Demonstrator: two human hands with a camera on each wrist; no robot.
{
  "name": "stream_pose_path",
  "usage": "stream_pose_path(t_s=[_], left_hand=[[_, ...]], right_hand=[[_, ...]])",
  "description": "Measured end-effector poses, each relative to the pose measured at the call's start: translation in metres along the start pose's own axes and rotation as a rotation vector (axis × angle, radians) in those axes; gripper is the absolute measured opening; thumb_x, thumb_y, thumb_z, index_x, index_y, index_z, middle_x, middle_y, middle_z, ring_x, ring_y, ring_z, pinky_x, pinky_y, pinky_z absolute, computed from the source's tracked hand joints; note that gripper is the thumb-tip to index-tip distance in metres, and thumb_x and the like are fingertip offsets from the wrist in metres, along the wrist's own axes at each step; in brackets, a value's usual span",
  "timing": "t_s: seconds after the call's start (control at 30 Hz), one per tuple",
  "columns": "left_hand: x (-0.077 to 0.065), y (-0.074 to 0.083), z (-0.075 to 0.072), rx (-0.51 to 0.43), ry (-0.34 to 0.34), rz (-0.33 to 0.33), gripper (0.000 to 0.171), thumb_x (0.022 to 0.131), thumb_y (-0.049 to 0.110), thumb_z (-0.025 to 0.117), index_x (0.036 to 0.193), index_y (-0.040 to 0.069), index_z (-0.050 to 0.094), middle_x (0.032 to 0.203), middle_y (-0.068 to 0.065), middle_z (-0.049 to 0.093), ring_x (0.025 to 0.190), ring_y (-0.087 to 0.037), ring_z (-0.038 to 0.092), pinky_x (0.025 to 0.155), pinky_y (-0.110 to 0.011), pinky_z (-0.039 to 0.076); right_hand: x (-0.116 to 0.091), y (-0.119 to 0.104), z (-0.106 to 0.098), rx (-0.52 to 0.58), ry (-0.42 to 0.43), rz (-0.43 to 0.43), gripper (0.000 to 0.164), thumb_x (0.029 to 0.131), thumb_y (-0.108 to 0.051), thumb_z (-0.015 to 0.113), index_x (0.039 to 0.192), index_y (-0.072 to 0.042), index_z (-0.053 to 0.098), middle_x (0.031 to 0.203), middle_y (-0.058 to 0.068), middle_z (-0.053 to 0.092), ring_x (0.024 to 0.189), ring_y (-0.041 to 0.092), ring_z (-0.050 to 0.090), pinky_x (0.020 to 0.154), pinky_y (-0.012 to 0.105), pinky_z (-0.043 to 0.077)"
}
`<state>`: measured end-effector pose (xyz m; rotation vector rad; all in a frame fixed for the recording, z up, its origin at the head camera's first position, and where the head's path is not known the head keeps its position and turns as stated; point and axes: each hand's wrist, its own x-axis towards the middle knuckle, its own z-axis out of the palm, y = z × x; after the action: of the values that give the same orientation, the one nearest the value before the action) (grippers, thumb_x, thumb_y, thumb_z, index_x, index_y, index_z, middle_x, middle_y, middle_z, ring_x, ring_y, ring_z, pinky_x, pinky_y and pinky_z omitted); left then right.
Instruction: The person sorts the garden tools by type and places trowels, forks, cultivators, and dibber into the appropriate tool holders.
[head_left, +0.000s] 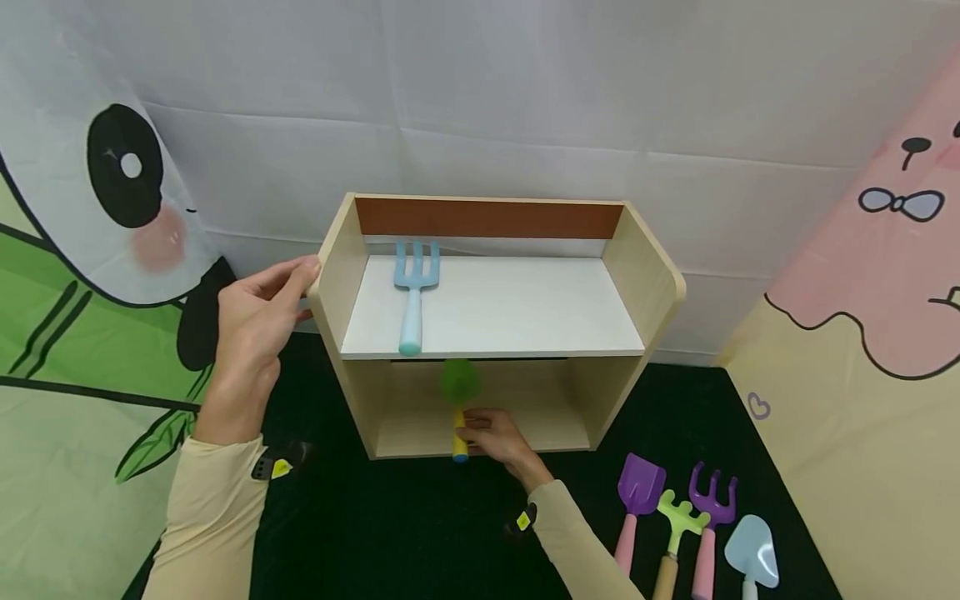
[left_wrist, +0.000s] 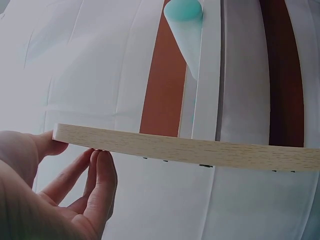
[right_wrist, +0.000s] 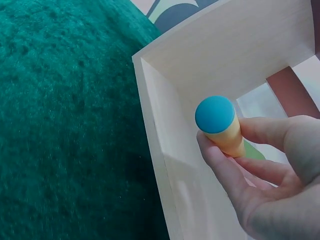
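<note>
Bright overhead view, murky left wrist

My head feed is bright and evenly lit, though the dark cloth (head_left: 435,533) sinks nearly to black and the green tool's (head_left: 460,381) head looks smeared. I catch slight glare on the pale blue trowel (head_left: 752,550). On the left wrist feed, dimmer, the left hand (left_wrist: 70,200) is shadowed and a brown strip (left_wrist: 286,75) bows.

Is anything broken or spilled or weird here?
Nothing looks broken or spilled. The blue fork lies on the upper shelf, and the right hand holds the yellow-handled toy at the lower compartment. Only a little messy: the green rake and purple fork are crowded together on the dark cloth, seeming to touch.
</note>
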<state>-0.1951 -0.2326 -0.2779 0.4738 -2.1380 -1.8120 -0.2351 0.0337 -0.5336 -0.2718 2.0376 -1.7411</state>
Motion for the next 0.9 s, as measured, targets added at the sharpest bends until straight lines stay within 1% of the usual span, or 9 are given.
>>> stream_pose_path(t_s=[0.2,0.4,0.57,0.77,0.9], left_hand=[[0.001,-0.001,0.000,-0.002,-0.007,0.002,0.055,0.080,0.055,0.066,0.126,0.024,0.064,0.128,0.000,0.053,0.111,-0.016,0.050,0.094,-0.038,0.043],[-0.001,0.000,-0.001,-0.009,0.007,0.003,0.057,0.078,0.056,0.066,0.125,0.023,0.064,0.128,-0.001,0.054,0.115,-0.017,0.047,0.094,-0.039,0.043],[0.000,0.000,0.000,-0.008,0.008,0.001,0.056,0.078,0.056,0.066,0.124,0.024,0.064,0.129,0.000,0.054,0.117,-0.016,0.046,0.094,-0.038,0.043],[0.000,-0.001,0.000,-0.010,0.013,-0.003,0.056,0.078,0.055,0.067,0.125,0.024,0.064,0.128,0.000,0.054,0.115,-0.016,0.047,0.093,-0.037,0.043],[0.000,-0.001,0.000,-0.004,0.011,0.000,0.056,0.079,0.055,0.067,0.125,0.024,0.064,0.128,0.000,0.054,0.115,-0.016,0.047,0.091,-0.036,0.044]], right_hand=[[0.010,0.002,0.006,-0.020,0.000,0.024,0.045,0.091,-0.019,0.066,0.127,0.004,0.054,0.115,0.017,0.061,0.093,0.024,0.065,0.075,0.033,0.056],[0.016,0.002,0.013,-0.030,0.006,0.059,0.043,0.089,-0.019,0.068,0.124,0.003,0.056,0.112,0.015,0.062,0.090,0.022,0.065,0.074,0.032,0.056],[0.021,0.002,0.016,-0.043,0.012,0.078,0.040,0.088,-0.018,0.069,0.121,0.001,0.058,0.109,0.014,0.063,0.089,0.022,0.065,0.074,0.032,0.056],[0.026,0.002,0.021,-0.029,0.018,0.064,0.041,0.086,-0.017,0.071,0.120,0.002,0.059,0.108,0.015,0.064,0.088,0.024,0.066,0.071,0.032,0.057],[0.031,0.002,0.026,-0.042,0.020,0.059,0.041,0.085,-0.017,0.072,0.120,0.002,0.060,0.109,0.015,0.065,0.089,0.024,0.066,0.071,0.033,0.057]])
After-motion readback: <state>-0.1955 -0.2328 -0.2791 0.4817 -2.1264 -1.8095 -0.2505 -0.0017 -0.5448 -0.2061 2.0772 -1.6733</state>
